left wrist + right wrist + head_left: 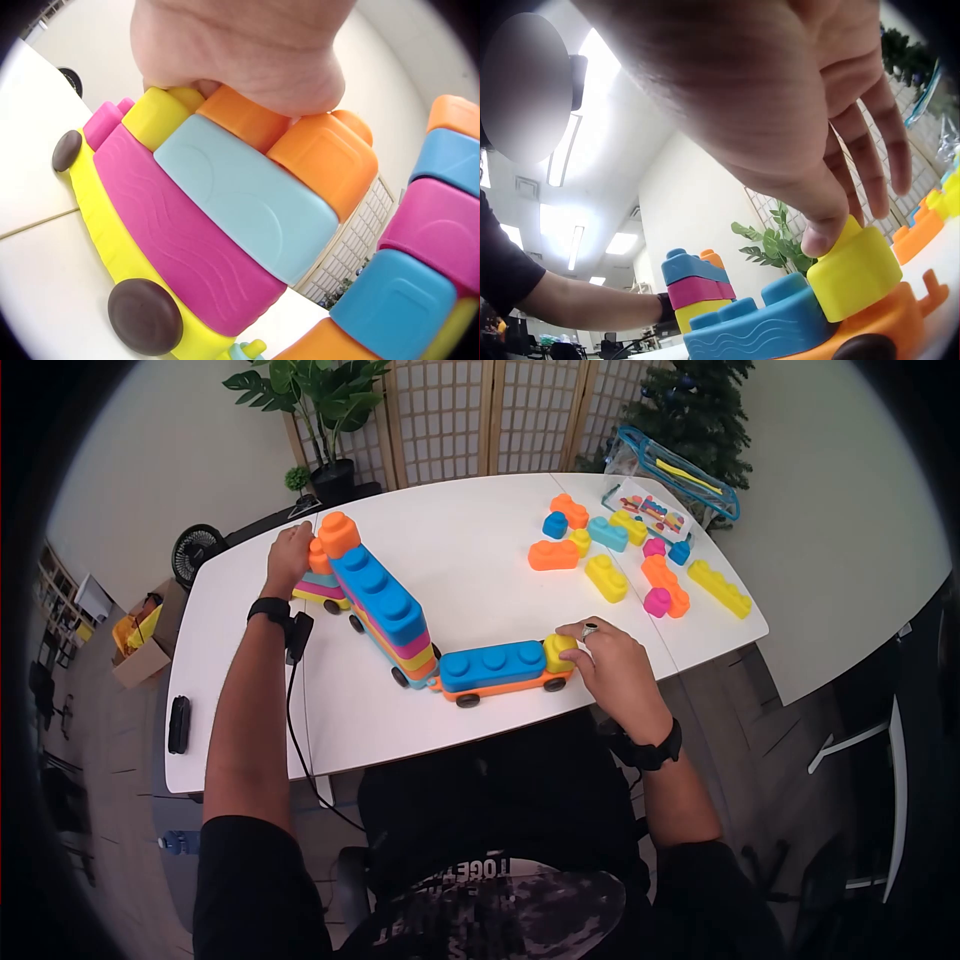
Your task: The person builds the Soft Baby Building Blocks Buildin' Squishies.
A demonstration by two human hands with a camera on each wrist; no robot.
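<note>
A toy train of building blocks on wheeled bases stands bent across the white table. My left hand (289,555) grips the top of the far-left yellow-based car (154,247), which carries magenta, light-blue, orange and yellow blocks; its fingertips are mostly hidden behind them. Beside it rises the tall middle car (385,605), layered in several colours with an orange block (340,534) on top. At the right end, my right hand (624,672) pinches a yellow block (855,274) between thumb and fingers. That block sits at the end of the orange-based car (505,688), against a long blue block (494,666).
Several loose blocks, including a long yellow block (719,589) and an orange block (553,555), lie at the back right. A clear blue-edged bag (680,472) stands behind them. A black case (179,724) rests at the left edge, and a black cable (292,710) hangs from my left wrist.
</note>
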